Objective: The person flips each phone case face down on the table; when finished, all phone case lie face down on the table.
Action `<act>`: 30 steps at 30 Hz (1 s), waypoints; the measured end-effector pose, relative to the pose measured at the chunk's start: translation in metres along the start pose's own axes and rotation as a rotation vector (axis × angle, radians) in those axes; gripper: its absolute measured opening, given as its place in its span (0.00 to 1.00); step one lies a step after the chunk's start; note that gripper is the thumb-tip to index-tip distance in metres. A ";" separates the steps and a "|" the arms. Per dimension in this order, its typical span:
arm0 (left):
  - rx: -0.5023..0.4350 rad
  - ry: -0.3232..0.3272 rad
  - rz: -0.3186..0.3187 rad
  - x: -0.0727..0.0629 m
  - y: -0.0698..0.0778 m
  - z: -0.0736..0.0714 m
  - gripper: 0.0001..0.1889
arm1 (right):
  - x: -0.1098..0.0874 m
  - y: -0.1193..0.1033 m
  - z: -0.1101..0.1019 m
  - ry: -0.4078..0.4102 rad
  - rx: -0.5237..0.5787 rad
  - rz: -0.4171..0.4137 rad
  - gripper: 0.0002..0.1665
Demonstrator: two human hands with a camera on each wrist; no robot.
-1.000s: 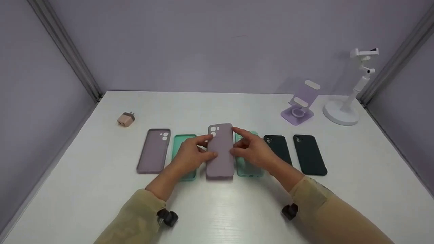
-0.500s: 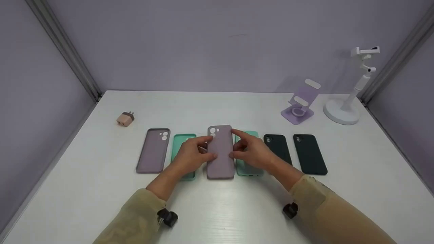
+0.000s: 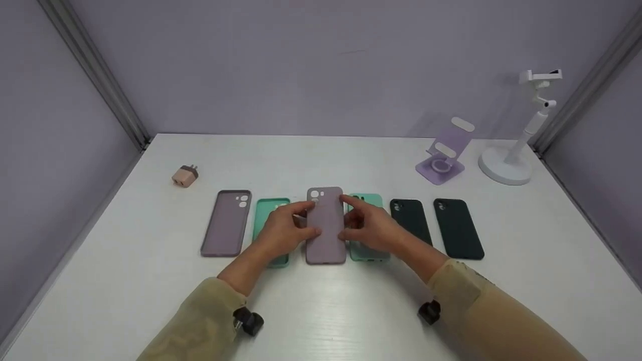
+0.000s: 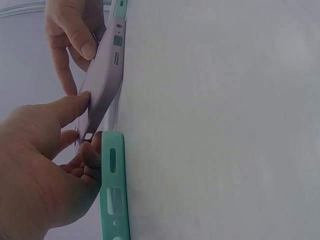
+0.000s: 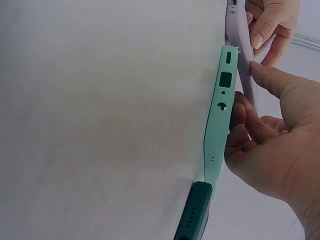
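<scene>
A mauve phone case (image 3: 326, 245) lies back side up at the middle of the row, and both hands hold it by its long sides. The left hand (image 3: 283, 228) pinches its left side, thumb on the back face and other fingers at the edge. On the opposite side, the right hand (image 3: 373, 225) grips in the same way. In the left wrist view the case (image 4: 106, 70) stands slightly tilted, its bottom end near the table. A mint case (image 3: 262, 215) lies partly under the left hand; another mint case (image 3: 371, 253) lies partly under the right.
Another mauve case (image 3: 225, 225), inner side up, lies at the row's left end. Two dark green cases (image 3: 409, 215) lie to the right. Behind are a pink charger plug (image 3: 185, 176), a purple phone stand (image 3: 454, 143) and a white stand (image 3: 506, 170) on the white table (image 3: 321, 316).
The far end of the held mauve case has come down a little towards the table. Both hands have stayed on it, and the right fingers have shifted slightly nearer the person.
</scene>
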State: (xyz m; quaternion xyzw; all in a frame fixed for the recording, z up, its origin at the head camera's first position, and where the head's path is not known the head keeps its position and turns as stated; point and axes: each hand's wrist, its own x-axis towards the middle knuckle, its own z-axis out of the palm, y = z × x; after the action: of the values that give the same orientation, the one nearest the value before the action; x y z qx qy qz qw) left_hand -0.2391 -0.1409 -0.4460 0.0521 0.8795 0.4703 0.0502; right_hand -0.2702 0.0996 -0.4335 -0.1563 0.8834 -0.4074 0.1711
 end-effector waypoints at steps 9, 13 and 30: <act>0.013 -0.005 0.004 -0.001 -0.003 0.001 0.34 | 0.000 0.005 0.001 -0.016 -0.055 -0.023 0.54; 0.028 -0.009 -0.011 0.000 -0.001 0.001 0.35 | 0.001 0.006 0.001 -0.016 -0.065 -0.014 0.53; 0.088 -0.010 -0.012 0.003 -0.001 0.002 0.34 | 0.000 0.004 0.000 -0.010 -0.138 0.003 0.51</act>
State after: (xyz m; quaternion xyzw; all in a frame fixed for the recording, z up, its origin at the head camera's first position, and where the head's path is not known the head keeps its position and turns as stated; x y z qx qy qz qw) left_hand -0.2422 -0.1399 -0.4481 0.0513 0.8994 0.4306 0.0553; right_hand -0.2704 0.1021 -0.4369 -0.1683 0.9088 -0.3443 0.1650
